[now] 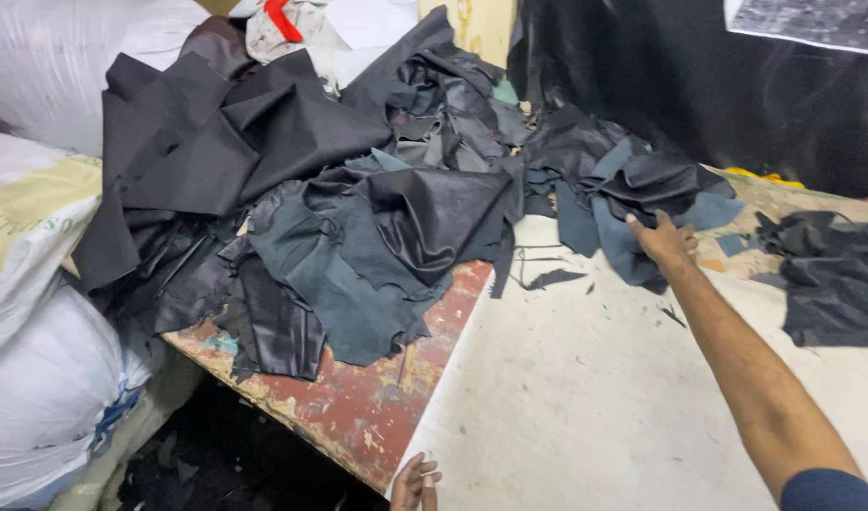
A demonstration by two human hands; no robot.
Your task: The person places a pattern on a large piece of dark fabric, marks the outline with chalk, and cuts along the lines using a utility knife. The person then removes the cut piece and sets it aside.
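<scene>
**Right hand on dark leather scraps at the back of the worktable**

Right hand (665, 238) stretched far forward, fingers spread and laid flat on a blue-grey leather piece (612, 248), pressing rather than pinching. Piece at the near edge of a small heap of black scraps (647, 175), just before the dark back wall (736, 85).

Left hand (415, 483) low at the table's near edge, fingers curled loosely, touching the pale board (585, 378), holding nothing.

Large pile of black leather offcuts (339, 189) spread over the table's left corner, some hanging past the chipped red edge (358, 407). Smaller black pile (831, 274) at far right, well apart from the hand.

Bulging white sacks (46, 378) stacked left of the table, upper one with a pale yellow-green printed panel (27, 208); contents hidden. Grey sheet (812, 21) pinned high on the wall, top right.

Open room: bare pale board between both hands, only tiny black slivers (552, 278) on it.
</scene>
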